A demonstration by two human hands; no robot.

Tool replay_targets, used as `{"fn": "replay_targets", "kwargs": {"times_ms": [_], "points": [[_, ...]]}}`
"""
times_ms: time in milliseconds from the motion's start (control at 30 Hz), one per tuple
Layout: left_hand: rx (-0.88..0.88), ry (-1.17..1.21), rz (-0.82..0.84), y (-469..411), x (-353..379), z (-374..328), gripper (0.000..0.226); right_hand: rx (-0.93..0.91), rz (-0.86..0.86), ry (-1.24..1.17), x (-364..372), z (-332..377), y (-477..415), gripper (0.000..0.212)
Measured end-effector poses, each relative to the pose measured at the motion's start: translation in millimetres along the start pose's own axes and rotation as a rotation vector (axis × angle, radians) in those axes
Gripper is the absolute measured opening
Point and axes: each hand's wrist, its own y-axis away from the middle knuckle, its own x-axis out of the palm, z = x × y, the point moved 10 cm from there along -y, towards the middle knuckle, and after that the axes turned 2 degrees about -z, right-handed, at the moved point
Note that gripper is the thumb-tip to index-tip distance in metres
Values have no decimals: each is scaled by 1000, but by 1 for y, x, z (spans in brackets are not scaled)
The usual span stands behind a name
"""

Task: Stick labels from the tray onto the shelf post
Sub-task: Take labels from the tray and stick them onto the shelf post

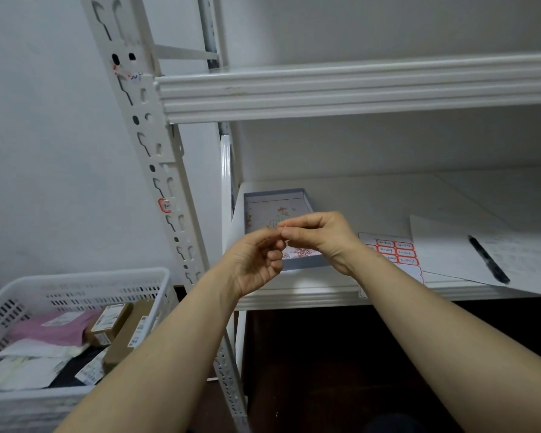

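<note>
Two hands (258, 259) (320, 235), one tray (274, 192), one basket (85, 276), one pen (489, 260)

Head-worn wide-angle view, facing forward and down, near the shelf post (172, 157)

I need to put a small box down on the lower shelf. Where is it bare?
Bare: the back strip of the lower shelf, behind the tray, label sheet and paper. Crowded: the front, where those sit side by side, pen on the paper, with left hand and right hand pinching a small label over the tray.
</note>
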Motion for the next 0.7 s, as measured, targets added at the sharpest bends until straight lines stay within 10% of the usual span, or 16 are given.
{"fn": "replay_targets", "kwargs": {"times_ms": [467,700], "points": [[-51,62,25,-15,3,4,13,125,-132,-262,-7,-30,-12,7],[-15,47,-157,-28,-21,-1,13,98,-210,147,-24,-19,-31,26]]}}
